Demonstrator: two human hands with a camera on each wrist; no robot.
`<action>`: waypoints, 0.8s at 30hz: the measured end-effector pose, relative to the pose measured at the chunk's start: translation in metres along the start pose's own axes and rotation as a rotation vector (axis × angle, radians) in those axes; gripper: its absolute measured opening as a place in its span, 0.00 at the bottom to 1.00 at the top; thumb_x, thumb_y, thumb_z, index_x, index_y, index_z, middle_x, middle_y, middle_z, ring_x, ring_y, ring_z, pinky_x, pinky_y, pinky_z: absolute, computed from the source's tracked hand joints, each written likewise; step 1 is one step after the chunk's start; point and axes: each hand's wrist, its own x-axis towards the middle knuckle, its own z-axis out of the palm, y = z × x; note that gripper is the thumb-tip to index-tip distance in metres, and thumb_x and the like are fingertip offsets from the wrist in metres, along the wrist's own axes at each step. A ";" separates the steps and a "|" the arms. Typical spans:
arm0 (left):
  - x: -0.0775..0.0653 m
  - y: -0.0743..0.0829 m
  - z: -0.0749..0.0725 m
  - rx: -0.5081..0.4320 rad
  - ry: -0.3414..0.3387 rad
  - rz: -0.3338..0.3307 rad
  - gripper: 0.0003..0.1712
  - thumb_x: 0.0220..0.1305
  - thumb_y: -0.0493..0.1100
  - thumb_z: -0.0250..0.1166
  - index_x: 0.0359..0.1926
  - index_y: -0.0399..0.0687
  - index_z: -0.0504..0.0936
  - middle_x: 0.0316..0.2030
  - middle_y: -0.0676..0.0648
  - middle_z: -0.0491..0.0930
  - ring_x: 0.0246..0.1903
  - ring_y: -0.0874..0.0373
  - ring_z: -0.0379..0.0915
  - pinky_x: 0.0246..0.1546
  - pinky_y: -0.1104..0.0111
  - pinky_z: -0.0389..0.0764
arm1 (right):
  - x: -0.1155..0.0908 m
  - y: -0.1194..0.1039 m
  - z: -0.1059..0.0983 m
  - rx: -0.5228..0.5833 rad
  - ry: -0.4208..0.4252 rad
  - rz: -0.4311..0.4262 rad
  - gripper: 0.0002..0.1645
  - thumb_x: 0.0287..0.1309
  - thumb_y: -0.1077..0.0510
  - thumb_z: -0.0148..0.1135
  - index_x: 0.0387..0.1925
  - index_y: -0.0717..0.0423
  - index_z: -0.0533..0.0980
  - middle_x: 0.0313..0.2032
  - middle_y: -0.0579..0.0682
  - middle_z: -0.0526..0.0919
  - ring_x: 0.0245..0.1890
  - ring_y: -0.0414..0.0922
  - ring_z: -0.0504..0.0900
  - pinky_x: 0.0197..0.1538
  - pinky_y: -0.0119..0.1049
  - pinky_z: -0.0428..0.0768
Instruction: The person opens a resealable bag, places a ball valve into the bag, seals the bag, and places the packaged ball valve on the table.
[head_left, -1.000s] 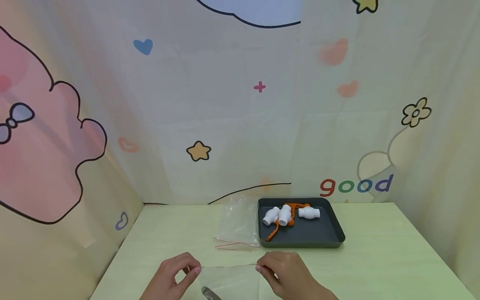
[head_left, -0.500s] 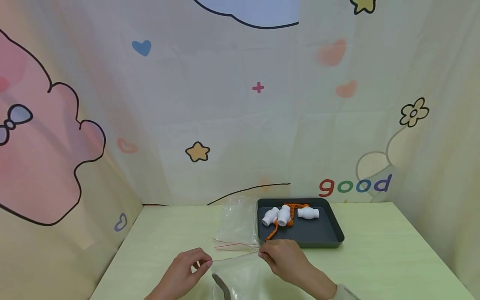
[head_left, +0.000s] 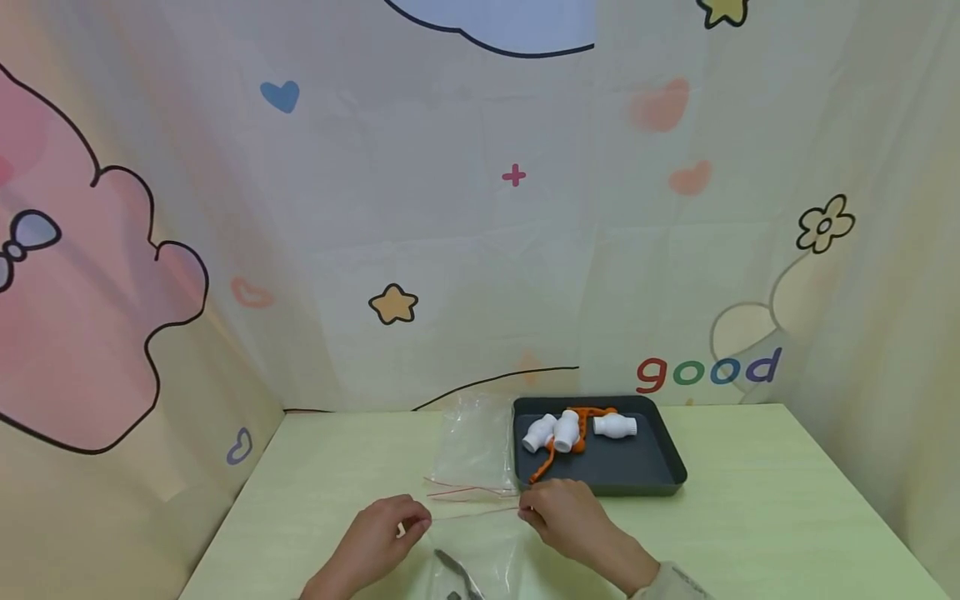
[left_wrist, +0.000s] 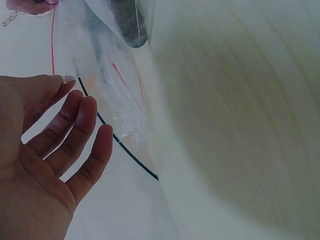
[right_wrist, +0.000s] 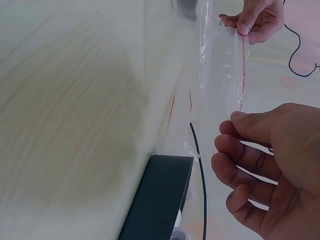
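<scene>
A clear zip-lock bag [head_left: 480,542] with a red line along its top hangs between my hands at the front middle of the head view. My left hand [head_left: 381,533] pinches its left top corner between thumb and index finger. At the other top corner, my right hand [head_left: 572,523] has the same thumb-and-finger pinch, its remaining fingers loosely curled in the right wrist view. Inside the bag lies a slim, curved dark grey metal-looking thing [head_left: 453,565], its lower part cut off by the frame edge. The left wrist view shows one rounded end [left_wrist: 131,25] of it.
Beyond my hands, more clear bags [head_left: 474,442] with red lines lie flat on the pale green table [head_left: 750,508]. Beside them a dark grey tray [head_left: 637,475] holds several white fittings [head_left: 617,427] and orange pieces [head_left: 585,417]. A printed curtain [head_left: 450,208] stands behind.
Both hands have lifted the bag and carried it away from me, the left hand also moving right. The grey thing has shifted and tilted inside the bag.
</scene>
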 end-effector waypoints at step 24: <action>0.006 -0.007 0.003 0.155 -0.025 -0.103 0.15 0.65 0.45 0.64 0.51 0.49 0.84 0.36 0.58 0.83 0.35 0.65 0.79 0.29 0.70 0.73 | -0.001 -0.003 0.003 -0.092 -0.110 0.148 0.24 0.57 0.47 0.68 0.54 0.51 0.78 0.45 0.50 0.86 0.40 0.51 0.85 0.33 0.48 0.81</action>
